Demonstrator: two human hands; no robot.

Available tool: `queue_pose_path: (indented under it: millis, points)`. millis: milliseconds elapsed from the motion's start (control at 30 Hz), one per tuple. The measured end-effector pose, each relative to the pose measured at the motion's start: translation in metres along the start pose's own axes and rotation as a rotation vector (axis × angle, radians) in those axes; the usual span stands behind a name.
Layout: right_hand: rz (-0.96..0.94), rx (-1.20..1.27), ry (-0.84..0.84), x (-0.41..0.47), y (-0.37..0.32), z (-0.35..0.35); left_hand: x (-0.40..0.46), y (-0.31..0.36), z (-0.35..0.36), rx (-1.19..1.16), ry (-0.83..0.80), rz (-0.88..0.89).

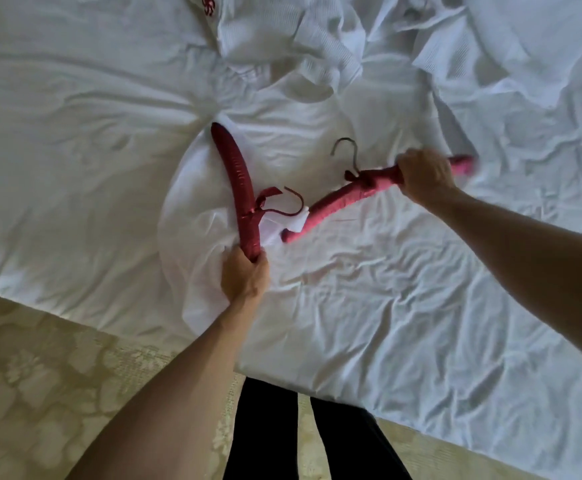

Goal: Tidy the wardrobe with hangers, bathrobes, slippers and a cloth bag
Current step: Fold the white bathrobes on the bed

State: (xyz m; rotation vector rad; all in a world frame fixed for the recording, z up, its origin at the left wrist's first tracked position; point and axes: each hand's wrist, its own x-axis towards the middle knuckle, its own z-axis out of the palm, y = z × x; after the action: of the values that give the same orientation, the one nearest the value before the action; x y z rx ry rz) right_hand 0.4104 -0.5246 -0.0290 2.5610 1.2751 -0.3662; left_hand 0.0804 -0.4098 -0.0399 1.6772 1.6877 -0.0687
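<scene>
- Left hand (246,275) gripping dark hanger (235,183) by near end, over white cloth (185,209) by bed (421,323) edge.
- Right hand (424,176) clasping pink hanger (348,199), tips just apart.
- Robes (317,39) bunched beyond; open sheet right.

A: Colours, quick?
B: Two padded hangers. Left hanger (234,174), approx 10 o'clock from frame centre, dark red satin w/ matching red ribbon bow. Right hanger (348,199), approx 2 o'clock, pinker red, its far end bright pink.
A: Hooks?
B: Left hook reddish, right hook dark grey metal.
A: Bed?
B: Bed sheet (403,323) plain white, no pattern. Bathrobe (317,39) at 12 o'clock white w/ fine ribbed texture, plus a small red pinwheel-type emblem (208,3).
A: Floor?
B: Carpet (40,375) at 8 o'clock pale beige-gold, tone-on-tone floral pattern. Trousers (265,438) at 6 o'clock black.
</scene>
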Motion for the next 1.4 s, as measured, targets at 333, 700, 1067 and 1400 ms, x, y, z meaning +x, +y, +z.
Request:
queue_pose_path:
  millis: [333, 700, 1067, 1400]
  points:
    - [0.557, 1.022, -0.328, -0.183, -0.036, 0.042, -0.049, 0.031, 0.019, -0.213, -0.119, -0.164]
    - [0.476, 1.728, -0.292, -0.231, -0.1, -0.071, -0.118, 0.082, -0.017, -0.566, -0.364, -0.22]
    - [-0.079, 1.316, -0.08, -0.248, -0.063, -0.259, -0.223, 0.14, -0.179, -0.787, -0.395, 0.074]
    - [-0.422, 1.156, -0.136, -0.277, -0.158, -0.367, -0.277, 0.091, -0.319, -1.021, -0.107, 0.114]
